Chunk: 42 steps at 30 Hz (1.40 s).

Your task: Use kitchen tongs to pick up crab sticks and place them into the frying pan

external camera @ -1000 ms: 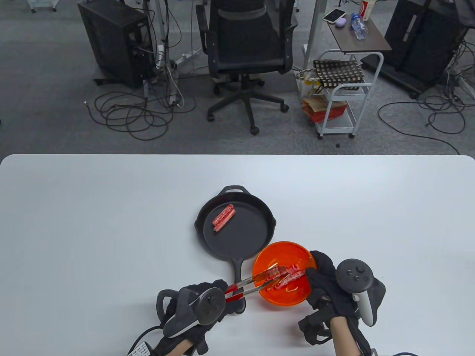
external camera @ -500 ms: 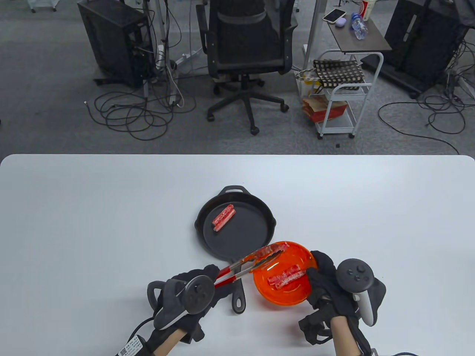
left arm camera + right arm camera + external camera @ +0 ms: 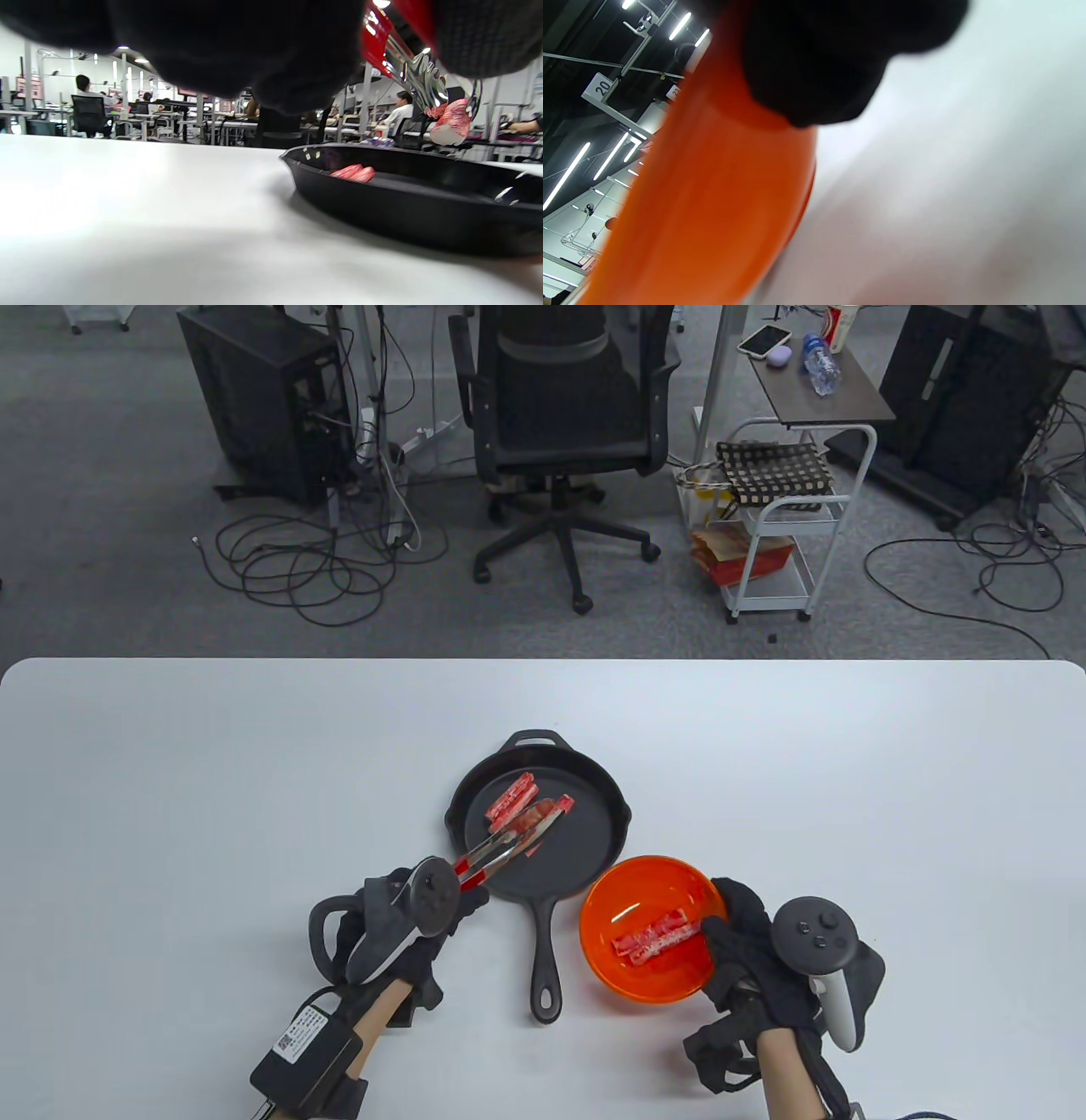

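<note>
My left hand (image 3: 407, 912) grips red-handled steel tongs (image 3: 501, 848), whose tips pinch a crab stick (image 3: 553, 808) above the black frying pan (image 3: 594, 848). In the left wrist view the held crab stick (image 3: 452, 123) hangs over the pan (image 3: 424, 207). Crab sticks (image 3: 512, 800) lie in the pan's far left part, also visible as a pink lump (image 3: 354, 173). More crab sticks (image 3: 653, 937) lie in the orange bowl (image 3: 611, 899). My right hand (image 3: 751, 950) holds the bowl's right rim; its glove (image 3: 823, 55) rests on the orange bowl wall (image 3: 712, 203).
The pan's long handle (image 3: 545, 959) points toward me between both hands. White table (image 3: 212, 780) spreads to the left, right and far side. Beyond the far edge stand an office chair (image 3: 564, 432) and a white cart (image 3: 789, 517).
My left hand has lifted the tongs with a crab stick out of the bowl and carried them up and left, over the pan. The right hand and bowl stayed put.
</note>
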Each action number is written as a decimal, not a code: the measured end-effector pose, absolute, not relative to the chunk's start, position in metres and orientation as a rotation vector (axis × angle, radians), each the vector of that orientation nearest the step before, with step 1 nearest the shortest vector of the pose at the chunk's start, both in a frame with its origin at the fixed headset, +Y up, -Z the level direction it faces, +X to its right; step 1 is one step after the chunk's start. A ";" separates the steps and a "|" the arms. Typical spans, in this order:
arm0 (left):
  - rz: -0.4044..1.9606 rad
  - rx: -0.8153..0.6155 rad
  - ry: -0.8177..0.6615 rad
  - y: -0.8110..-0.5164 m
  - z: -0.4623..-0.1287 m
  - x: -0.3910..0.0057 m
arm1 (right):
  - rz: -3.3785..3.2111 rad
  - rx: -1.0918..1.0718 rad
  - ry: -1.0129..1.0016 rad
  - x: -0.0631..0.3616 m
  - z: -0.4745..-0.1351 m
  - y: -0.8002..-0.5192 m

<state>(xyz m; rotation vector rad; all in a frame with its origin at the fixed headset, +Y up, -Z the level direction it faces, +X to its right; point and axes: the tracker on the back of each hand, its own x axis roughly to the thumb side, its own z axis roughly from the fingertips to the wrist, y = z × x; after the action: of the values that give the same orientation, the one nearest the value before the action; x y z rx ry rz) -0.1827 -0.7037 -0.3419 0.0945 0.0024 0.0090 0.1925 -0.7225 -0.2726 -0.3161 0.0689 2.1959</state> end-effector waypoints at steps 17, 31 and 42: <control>-0.146 0.037 0.062 -0.727 -0.377 -0.176 | 2.195 -0.309 0.060 0.194 -0.273 -0.721; -0.182 0.023 0.075 -0.729 -0.378 -0.172 | 2.194 -0.307 0.061 0.194 -0.273 -0.721; -0.120 0.046 0.093 -0.728 -0.371 -0.172 | 2.194 -0.314 0.064 0.194 -0.273 -0.722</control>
<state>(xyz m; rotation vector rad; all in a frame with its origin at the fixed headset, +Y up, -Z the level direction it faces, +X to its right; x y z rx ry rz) -0.1721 -0.7280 -0.3705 0.0457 0.0926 -0.1198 0.1942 -0.7217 -0.2732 -0.3144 0.0643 2.1943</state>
